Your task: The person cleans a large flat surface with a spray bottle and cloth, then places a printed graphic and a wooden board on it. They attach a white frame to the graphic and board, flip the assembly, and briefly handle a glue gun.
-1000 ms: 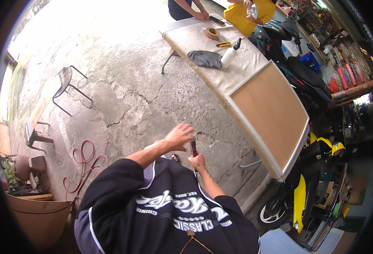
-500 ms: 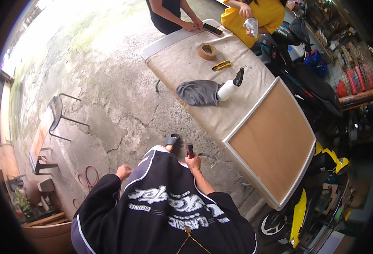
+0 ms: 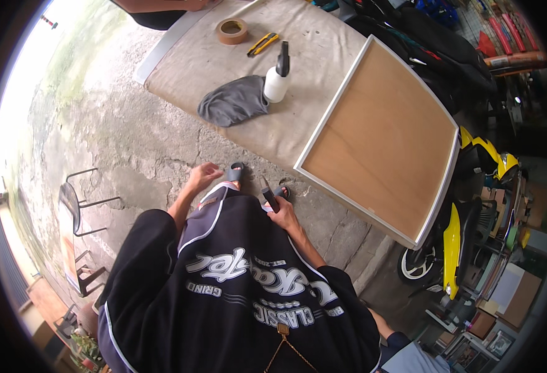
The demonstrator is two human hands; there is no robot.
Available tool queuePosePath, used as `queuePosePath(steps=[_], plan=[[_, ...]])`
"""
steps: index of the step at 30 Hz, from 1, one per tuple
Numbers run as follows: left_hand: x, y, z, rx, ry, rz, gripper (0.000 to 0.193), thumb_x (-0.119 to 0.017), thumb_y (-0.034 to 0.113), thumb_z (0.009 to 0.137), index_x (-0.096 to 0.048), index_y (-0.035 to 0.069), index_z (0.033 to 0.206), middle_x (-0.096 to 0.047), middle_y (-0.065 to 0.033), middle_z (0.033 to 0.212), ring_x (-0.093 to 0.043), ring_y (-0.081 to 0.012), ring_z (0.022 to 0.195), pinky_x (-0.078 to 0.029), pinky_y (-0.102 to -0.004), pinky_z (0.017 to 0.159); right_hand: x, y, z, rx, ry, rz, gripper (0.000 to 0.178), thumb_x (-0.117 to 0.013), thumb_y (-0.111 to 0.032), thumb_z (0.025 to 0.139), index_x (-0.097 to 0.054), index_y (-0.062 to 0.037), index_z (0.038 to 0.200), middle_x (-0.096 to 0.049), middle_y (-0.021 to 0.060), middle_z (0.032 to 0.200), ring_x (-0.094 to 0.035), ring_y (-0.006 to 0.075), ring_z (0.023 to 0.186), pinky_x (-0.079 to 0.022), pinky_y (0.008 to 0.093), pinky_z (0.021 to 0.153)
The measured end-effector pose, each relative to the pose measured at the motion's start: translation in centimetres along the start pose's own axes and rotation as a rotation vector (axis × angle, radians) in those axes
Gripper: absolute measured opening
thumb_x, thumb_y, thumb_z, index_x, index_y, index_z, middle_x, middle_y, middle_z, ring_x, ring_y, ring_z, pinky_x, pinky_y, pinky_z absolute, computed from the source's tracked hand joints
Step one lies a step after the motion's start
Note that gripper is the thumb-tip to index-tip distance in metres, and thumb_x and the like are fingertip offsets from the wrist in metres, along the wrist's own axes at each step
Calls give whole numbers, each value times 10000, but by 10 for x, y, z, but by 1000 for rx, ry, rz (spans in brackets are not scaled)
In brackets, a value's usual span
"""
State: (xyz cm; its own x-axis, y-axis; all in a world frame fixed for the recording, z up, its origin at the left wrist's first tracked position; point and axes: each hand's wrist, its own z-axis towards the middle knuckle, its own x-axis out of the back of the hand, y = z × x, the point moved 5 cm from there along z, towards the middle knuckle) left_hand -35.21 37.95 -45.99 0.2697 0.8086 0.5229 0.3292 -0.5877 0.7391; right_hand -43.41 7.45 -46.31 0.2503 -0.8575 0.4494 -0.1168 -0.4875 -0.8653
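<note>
My right hand (image 3: 283,214) is closed round a hand tool (image 3: 270,198) with a dark handle and a thin pale tip; its exact kind is unclear. The tool points away from me, in front of my right foot. My left hand (image 3: 204,176) is raised beside my left sandal (image 3: 235,171), fingers apart and holding nothing. Ahead, the cloth-covered table (image 3: 183,68) bears a brown board in a white frame (image 3: 379,143) on its right part. Further left on it are a grey cloth (image 3: 233,102) and, touching it, an upright white spray bottle (image 3: 276,86) with a black trigger.
A roll of brown tape (image 3: 231,31) and a yellow utility knife (image 3: 263,45) lie toward the table's far side. Another person's forearm (image 3: 161,6) rests at the far left edge. A chair (image 3: 69,208) stands at left; a yellow-and-black motorcycle (image 3: 451,255) is at right.
My view has shifted right and closer to the table. My left hand has risen forward with its fingers spreading. My right hand still grips the tool. The person in yellow is out of view.
</note>
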Motion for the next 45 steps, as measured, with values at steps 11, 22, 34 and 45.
queuePosePath(steps=[11,22,34,45], plan=[[-24,-31,-94,380,62,-44,359,-687,371,740,-670,81,951,-668,-119,881,-633,-200,815,-491,-304,730,-23,57,55,-323,-307,-399,459,-624,-303,622,-612,39,928,-616,271,931,-601,388,907,-470,420,834],[-30,-71,-134,442,136,17,350,-664,388,770,-674,74,925,-670,-89,804,-624,-147,763,-485,-280,677,1,52,53,-45,-450,-207,436,-617,-233,654,-584,62,973,-598,277,916,-586,402,894,-473,414,812],[-46,258,-39,-322,49,-349,394,-482,333,911,-583,-15,1066,-629,-103,945,-561,-161,919,-411,-288,846,214,-101,-61,211,3,600,446,-615,-121,637,-568,-7,1066,-614,108,984,-558,177,945,-409,304,854],[-95,425,-114,-967,-274,-314,287,-627,254,827,-607,1,961,-625,-125,884,-590,-269,831,-421,-344,774,259,-155,-97,375,11,775,605,-749,-219,687,-485,14,1179,-567,158,1096,-557,241,1005,-440,346,862]])
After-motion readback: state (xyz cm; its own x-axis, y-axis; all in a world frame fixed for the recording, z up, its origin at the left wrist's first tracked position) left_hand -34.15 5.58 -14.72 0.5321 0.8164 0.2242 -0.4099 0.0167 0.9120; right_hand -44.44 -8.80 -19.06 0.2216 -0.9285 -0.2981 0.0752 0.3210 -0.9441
